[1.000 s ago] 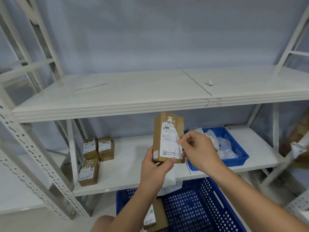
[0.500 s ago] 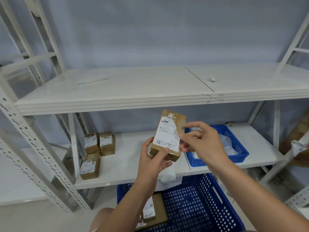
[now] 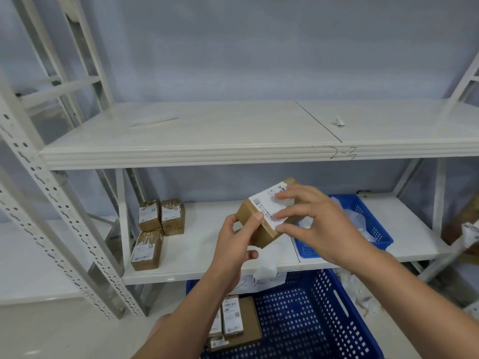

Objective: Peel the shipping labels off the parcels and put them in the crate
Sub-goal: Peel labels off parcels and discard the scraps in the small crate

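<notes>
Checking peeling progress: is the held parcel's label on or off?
On: the label lies against the parcel, right hand touching it.

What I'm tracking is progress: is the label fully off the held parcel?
No, the label covers the upper face of the parcel that the left hand grips, and fingers of the right hand touch it.

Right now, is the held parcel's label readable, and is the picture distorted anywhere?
Head view: the label on the parcel is soft, its print unreadable; the right hand is slightly blurred; the wide-angle lens slants the shelf upright near the edge; light is even, no glare.
</notes>
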